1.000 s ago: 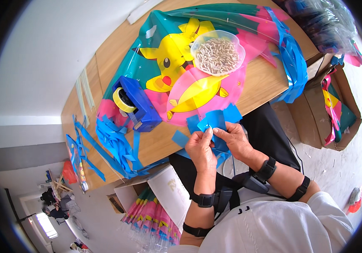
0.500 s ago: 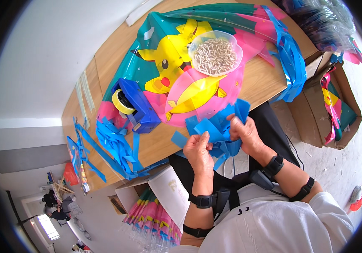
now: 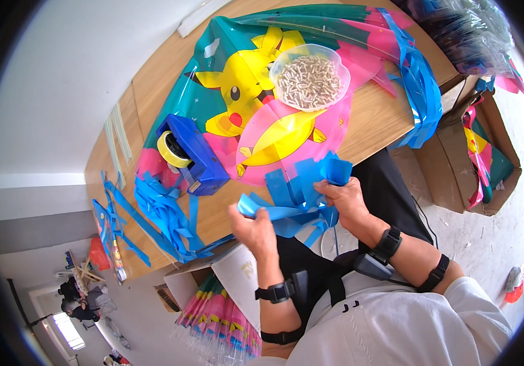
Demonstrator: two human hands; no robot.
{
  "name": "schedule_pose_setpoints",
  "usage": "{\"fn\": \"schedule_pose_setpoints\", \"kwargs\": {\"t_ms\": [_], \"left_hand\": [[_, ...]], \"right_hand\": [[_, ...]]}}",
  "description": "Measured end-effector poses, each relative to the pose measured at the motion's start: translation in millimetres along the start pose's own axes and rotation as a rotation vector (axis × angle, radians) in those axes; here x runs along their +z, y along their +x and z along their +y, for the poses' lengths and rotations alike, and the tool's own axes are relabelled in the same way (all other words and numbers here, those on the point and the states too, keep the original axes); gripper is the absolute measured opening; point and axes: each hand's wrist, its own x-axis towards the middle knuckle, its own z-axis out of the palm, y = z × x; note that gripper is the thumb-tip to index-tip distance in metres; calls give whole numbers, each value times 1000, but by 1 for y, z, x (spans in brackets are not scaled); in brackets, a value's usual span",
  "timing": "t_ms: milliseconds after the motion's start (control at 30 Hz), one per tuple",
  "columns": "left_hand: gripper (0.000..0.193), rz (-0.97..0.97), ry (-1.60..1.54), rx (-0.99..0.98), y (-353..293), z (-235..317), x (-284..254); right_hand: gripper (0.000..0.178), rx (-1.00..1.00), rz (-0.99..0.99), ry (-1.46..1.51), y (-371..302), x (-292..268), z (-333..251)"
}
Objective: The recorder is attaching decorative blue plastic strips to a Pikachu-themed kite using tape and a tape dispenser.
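My left hand [image 3: 254, 230] is closed on the end of a blue plastic strip [image 3: 277, 212], pinched between thumb and fingers. The strip runs across toward my right hand [image 3: 344, 198], which grips a bunch of the same blue strips [image 3: 303, 185] at the table's near edge. Several strip ends stand up above and hang below that hand. Just beyond lies a printed plastic sheet [image 3: 213, 91] in green, pink and yellow with a cartoon figure. A clear bowl [image 3: 342, 93] of small whitish tube-shaped pieces rests on it.
A blue tape dispenser [image 3: 210, 168] with yellow tape stands left on the wooden table [image 3: 375, 116]. Piles of blue strips [image 3: 161, 210] lie left, and another bundle [image 3: 422, 100] hangs over the right edge. Cardboard boxes [image 3: 442, 168] with printed plastic sit at both sides below.
My left hand has moved left and slightly down, drawing a blue strip out from the bunch. My right hand has shifted a little left and down with the rest.
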Motion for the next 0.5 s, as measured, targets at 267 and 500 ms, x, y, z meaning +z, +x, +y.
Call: {"fn": "schedule_pose_setpoints", "kwargs": {"t_ms": [267, 500], "left_hand": [[40, -351, 408, 824, -1, 38, 5], [49, -527, 502, 770, -22, 23, 34]], "right_hand": [[8, 0, 59, -56, 1, 20, -5], [3, 47, 96, -77, 1, 20, -3]]}}
